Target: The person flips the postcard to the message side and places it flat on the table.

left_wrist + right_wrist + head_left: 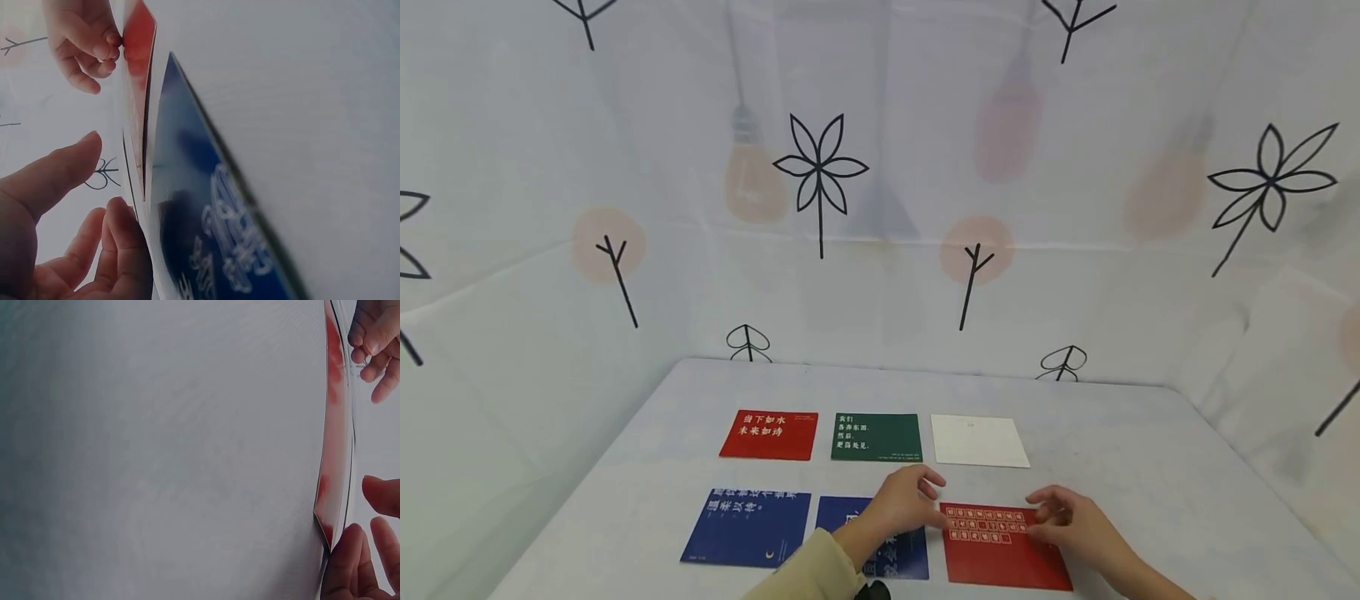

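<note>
A red card (1000, 562) with rows of small white boxed characters lies flat on the table at the front right. My left hand (895, 508) hovers at its left edge, over a dark blue card (898, 554) partly hidden by the wrist. On the red card's right side is my right hand (1078, 529), fingers loosely bent. In the left wrist view, the left thumb stands apart from the fingers, with nothing between them. The right wrist view shows the right fingers (350, 556) by the red card's edge, the thumb apart; whether they touch it I cannot tell.
Another blue card (737, 537) with a small moon lies at the front left. Behind, a red card (771, 450), a green card (880, 452) and a white card (979, 446) form a row. Patterned white cloth (880, 317) hangs around the white table (1112, 433).
</note>
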`<state>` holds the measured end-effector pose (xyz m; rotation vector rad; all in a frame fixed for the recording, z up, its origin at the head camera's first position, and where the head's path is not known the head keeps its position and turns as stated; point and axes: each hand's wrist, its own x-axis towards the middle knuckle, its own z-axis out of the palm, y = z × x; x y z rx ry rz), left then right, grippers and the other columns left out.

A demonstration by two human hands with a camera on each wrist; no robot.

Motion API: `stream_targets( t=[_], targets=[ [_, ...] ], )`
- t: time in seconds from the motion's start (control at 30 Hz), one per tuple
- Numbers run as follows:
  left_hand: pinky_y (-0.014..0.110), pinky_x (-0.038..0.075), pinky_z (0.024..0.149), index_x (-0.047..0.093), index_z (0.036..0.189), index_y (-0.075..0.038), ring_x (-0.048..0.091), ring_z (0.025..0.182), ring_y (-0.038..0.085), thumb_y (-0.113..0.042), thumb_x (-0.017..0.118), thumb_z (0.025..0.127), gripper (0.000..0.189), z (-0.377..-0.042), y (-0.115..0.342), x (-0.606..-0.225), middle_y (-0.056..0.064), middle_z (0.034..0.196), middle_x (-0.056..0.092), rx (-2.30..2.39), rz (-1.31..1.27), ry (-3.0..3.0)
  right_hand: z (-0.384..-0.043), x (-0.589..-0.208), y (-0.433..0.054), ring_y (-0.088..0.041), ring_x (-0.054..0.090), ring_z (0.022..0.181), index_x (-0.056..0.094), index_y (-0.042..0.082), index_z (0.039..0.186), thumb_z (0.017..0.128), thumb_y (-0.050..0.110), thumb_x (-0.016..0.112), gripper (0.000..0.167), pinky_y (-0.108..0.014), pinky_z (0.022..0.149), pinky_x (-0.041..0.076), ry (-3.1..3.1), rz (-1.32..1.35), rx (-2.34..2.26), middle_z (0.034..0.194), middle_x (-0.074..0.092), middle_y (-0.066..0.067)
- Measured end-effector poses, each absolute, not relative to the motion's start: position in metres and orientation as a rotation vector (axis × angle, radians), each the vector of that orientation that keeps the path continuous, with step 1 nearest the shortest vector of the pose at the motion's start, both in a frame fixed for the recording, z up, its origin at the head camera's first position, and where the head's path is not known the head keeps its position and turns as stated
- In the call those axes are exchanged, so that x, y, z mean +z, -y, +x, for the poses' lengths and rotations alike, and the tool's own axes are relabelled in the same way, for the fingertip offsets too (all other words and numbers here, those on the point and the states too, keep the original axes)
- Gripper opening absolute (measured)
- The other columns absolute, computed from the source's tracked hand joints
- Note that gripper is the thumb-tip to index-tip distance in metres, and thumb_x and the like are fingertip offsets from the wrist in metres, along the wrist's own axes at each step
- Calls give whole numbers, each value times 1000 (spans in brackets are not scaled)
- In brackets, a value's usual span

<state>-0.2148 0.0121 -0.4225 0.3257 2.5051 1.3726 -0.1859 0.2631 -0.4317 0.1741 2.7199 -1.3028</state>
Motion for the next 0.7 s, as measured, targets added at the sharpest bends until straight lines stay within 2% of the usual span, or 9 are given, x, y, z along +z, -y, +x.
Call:
stream_targets(
  t=[0.27,0.5,0.7],
  targets=[
    [38,48,70,61,103,-13,53,74,16,-13,88,59,51,-212,-14,-421,-4,81,56,1238,337,-2526,-186,-436,-270,-19,51,71,61,-1,105,67,3,79,42,-31,62,48,-2710,143,-1283,77,54,-5],
    [35,49,71,59,105,-13,51,74,15,-14,89,58,55,-212,-15,-422,-3,82,54,1133,346,-2532,-190,-432,-280,-19,52,72,54,-7,111,70,-1,77,47,-31,63,49,-2572,-67,-1300,78,53,-7],
    [35,49,75,60,105,-11,52,78,15,-13,88,58,55,-213,-16,-421,-3,86,54,1064,410,-2543,-197,-427,-280,-19,50,66,54,-4,110,67,2,80,50,-30,60,47,-2585,27,-1190,72,51,-7]
  ],
)
